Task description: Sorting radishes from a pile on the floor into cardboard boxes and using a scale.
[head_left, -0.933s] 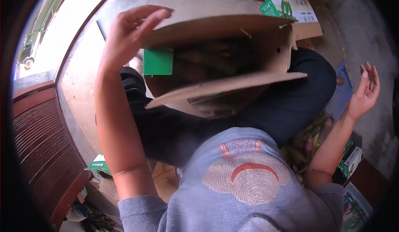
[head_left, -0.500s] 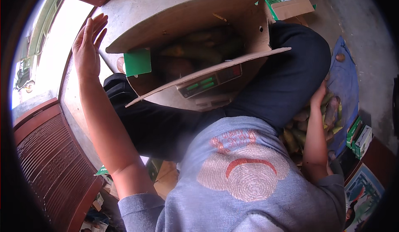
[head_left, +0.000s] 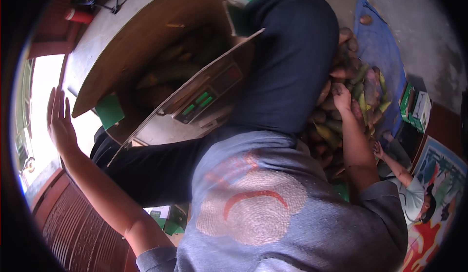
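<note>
The left hand [head_left: 62, 124] was empty, fingers straight; the right hand [head_left: 341, 97] curled, its grip indiscernible, at oblong green-and-brown produce [head_left: 371, 89] loosely heaped partly over a thin blue sheet [head_left: 382, 42], where tugging risked a slide.

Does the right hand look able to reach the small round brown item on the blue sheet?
Probably yes, by stretching: the right hand is at the mixed-colour vegetable pile; nothing covers the brown item.

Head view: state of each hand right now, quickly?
Left hand: open, fingers extended, nothing visible in it.
Right hand: at the vegetable pile, fingers curled; whether it grips anything cannot be told.
</note>
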A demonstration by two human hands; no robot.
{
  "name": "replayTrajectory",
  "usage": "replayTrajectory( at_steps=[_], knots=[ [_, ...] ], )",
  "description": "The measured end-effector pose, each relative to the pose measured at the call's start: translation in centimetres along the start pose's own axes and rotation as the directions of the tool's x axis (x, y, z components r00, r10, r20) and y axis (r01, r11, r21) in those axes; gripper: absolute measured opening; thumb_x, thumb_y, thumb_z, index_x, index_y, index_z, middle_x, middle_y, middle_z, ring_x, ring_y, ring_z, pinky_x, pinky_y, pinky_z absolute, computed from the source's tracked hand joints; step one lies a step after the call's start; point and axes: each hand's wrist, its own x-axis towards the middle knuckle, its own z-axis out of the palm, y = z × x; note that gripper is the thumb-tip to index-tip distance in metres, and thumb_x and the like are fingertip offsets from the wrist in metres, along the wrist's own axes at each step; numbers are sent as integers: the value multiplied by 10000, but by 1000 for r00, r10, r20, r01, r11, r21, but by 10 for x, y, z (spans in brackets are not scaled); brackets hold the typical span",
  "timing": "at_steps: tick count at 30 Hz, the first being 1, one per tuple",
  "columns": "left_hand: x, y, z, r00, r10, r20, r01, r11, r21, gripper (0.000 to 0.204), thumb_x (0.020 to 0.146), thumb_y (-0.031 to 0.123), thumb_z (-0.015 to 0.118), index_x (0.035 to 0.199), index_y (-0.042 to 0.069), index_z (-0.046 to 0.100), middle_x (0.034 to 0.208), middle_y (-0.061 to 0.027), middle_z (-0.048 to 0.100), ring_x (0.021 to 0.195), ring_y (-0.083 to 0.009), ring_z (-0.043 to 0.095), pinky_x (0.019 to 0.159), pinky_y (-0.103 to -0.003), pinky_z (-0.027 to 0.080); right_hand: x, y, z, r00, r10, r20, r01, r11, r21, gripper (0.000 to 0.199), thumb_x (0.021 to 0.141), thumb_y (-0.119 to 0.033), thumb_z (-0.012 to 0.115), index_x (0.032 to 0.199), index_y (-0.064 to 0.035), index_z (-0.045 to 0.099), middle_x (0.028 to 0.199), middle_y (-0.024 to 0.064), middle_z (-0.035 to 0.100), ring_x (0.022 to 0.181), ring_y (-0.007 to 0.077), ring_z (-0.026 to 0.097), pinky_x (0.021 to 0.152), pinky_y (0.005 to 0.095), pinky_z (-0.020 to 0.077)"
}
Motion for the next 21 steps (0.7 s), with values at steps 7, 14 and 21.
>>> replayTrajectory(
  at_steps=[7, 14, 21],
  knots=[
    [17, -22, -11, 995, -53, 90, 53, 999, 2, 465, 1045, 116, 485, 1484, -30, 435, 1471, -185, 524, 1415, -264, 454, 1194, -386, 356, -13, 46, -26, 985, 148, -93, -146, 989, 30, 243, 906, -79, 628, 1137, -60, 700, 1032, 151, 749, 1006, 277, 726, 903, 367, 557],
    [15, -22, -21, 994, -110, 25, 107, 990, 90, 513, 1033, 166, 509, 1498, -29, 414, 1504, -169, 490, 1454, -265, 398, 1156, -404, 411, -80, 14, -20, 652, 557, 515, -108, 740, -664, 512, 769, -349, 790, 1213, -128, 662, 1235, 164, 667, 1155, 348, 643, 974, 437, 530],
    [26, -47, -19, 991, -133, 16, 132, 988, 80, 391, 1051, 105, 478, 1429, 21, 534, 1433, -123, 575, 1374, -244, 504, 1099, -365, 473, -171, 61, 20, 768, 480, 423, 9, 652, -758, 872, 728, -324, 845, 1430, -72, 394, 1442, 119, 498, 1393, 324, 429, 1057, 454, 482]
  ],
)
